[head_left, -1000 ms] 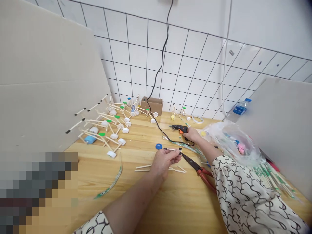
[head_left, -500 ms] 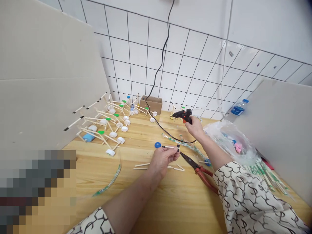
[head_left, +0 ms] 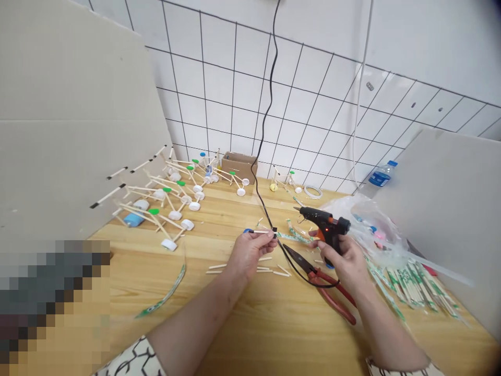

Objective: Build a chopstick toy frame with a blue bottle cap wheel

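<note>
My left hand (head_left: 250, 253) pinches a short pale wooden stick (head_left: 261, 232) with black ends, held level above the table. Wrapped round the handle of a black hot glue gun (head_left: 324, 219), my right hand (head_left: 346, 258) keeps its nozzle pointing left; a red light glows on its side. A clear glue stick (head_left: 438, 269) sticks out behind the gun. Under and between the hands lie red-handled pliers (head_left: 313, 271) and several cut wooden sticks (head_left: 219, 269). A blue bottle cap (head_left: 247, 231) shows partly behind the left hand.
Several stick-built bicycle models (head_left: 172, 209) with white cap wheels stand at left, near a cardboard box (head_left: 239, 166). At right are a clear plastic bag (head_left: 376, 214), wrapped chopsticks (head_left: 418, 287) and a water bottle (head_left: 383, 174). The gun's black cord (head_left: 270, 99) hangs down onto the table.
My right hand has brought the glue gun from the back of the table toward me, closer to my left hand. The cord has shifted with it. My left hand still holds the stick.
</note>
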`<state>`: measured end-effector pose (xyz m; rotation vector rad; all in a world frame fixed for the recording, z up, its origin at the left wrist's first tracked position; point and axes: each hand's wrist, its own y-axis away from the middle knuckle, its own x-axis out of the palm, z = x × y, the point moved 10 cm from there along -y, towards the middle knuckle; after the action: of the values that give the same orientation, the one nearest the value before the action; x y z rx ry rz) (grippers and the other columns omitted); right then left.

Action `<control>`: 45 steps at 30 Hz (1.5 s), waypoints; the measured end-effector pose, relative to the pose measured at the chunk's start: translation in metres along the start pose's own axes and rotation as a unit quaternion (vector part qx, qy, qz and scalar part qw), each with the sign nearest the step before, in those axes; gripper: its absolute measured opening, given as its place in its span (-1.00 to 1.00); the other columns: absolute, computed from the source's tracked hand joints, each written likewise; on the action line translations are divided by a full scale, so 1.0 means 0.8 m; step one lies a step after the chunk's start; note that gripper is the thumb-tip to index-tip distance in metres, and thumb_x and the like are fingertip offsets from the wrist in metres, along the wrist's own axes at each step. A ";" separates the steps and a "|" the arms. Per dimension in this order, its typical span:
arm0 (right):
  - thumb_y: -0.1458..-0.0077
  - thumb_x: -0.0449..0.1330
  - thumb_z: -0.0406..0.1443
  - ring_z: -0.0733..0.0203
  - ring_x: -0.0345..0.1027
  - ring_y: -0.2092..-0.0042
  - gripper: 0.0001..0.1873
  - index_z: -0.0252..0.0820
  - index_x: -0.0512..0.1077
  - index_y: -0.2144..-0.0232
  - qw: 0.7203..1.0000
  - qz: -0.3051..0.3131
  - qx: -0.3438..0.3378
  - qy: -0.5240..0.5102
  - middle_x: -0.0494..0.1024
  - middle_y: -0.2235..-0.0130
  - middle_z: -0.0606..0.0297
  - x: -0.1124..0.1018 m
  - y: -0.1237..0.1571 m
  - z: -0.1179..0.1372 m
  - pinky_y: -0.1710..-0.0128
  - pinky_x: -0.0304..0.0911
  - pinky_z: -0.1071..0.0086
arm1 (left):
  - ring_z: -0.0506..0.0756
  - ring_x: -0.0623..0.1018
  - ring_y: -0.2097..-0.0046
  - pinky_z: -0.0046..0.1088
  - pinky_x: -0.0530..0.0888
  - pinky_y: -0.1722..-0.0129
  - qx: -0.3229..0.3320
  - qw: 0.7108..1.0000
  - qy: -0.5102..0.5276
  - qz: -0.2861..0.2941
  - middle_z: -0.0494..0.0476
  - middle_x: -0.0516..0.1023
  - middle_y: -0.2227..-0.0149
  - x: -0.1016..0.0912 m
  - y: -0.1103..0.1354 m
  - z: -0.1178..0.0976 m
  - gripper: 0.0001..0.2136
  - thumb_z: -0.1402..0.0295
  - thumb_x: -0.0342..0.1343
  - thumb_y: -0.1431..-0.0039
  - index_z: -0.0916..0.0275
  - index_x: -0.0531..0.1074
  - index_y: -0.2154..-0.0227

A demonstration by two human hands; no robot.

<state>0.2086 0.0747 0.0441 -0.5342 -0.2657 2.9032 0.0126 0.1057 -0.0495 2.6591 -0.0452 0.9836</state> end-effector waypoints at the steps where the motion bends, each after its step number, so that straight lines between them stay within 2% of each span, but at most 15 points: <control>1: 0.07 0.23 -0.15 0.22 0.35 0.46 -0.61 -0.26 0.39 0.20 1.000 0.014 -0.001 0.004 0.56 0.37 0.14 0.005 0.003 -0.002 0.55 0.23 0.40 | -0.04 0.48 0.49 -0.55 0.40 0.43 0.002 1.000 -0.001 -0.003 0.11 0.53 0.58 -0.001 0.000 -0.002 -0.74 0.35 0.39 0.38 0.38 0.52 0.57; 4: 0.06 0.22 -0.16 0.17 0.39 0.40 -0.66 -0.22 0.42 0.23 0.999 0.042 -0.014 0.022 0.56 0.38 0.18 0.014 0.010 0.004 0.48 0.28 0.38 | -0.03 0.48 0.49 -0.54 0.40 0.42 0.007 1.000 -0.006 -0.011 0.11 0.53 0.58 -0.003 0.000 -0.005 -0.73 0.35 0.40 0.40 0.38 0.51 0.57; 10: 0.03 0.20 -0.13 0.05 0.42 0.23 -0.67 -0.18 0.45 0.22 0.995 0.096 -0.021 0.003 0.55 0.18 0.14 0.026 0.028 0.012 0.39 0.35 0.34 | -0.03 0.48 0.49 -0.51 0.40 0.39 0.017 1.000 -0.015 -0.019 0.11 0.54 0.56 -0.005 0.001 -0.012 -0.74 0.35 0.38 0.38 0.37 0.51 0.55; 16: -0.03 0.17 -0.18 0.11 0.41 0.23 -0.76 -0.17 0.45 0.26 0.991 0.125 -0.046 0.025 0.54 0.28 0.20 0.033 0.039 0.008 0.24 0.32 0.33 | -0.03 0.47 0.49 -0.52 0.41 0.40 0.023 0.999 -0.009 -0.028 0.10 0.53 0.58 -0.006 0.003 -0.016 -0.75 0.37 0.38 0.39 0.37 0.52 0.58; 26: -0.04 0.15 -0.16 0.11 0.38 0.29 -0.77 -0.17 0.44 0.29 0.986 0.138 -0.064 0.067 0.52 0.34 0.21 0.038 0.041 0.015 0.29 0.30 0.32 | -0.03 0.48 0.48 -0.51 0.42 0.38 0.026 0.999 -0.015 -0.029 0.09 0.53 0.58 -0.006 0.003 -0.018 -0.74 0.35 0.40 0.39 0.37 0.52 0.58; 45: -0.11 0.09 -0.19 0.17 0.32 0.30 -0.80 -0.17 0.40 0.28 0.978 0.171 -0.072 0.099 0.46 0.31 0.24 0.045 0.045 0.012 0.29 0.23 0.39 | -0.02 0.48 0.48 -0.50 0.41 0.39 0.037 0.999 -0.021 -0.027 0.08 0.54 0.58 -0.004 0.003 -0.019 -0.73 0.34 0.40 0.44 0.36 0.52 0.58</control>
<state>0.1669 0.0461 0.0336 -0.9766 -0.3937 3.1372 0.0002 0.1078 -0.0404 2.7328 0.0546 0.9293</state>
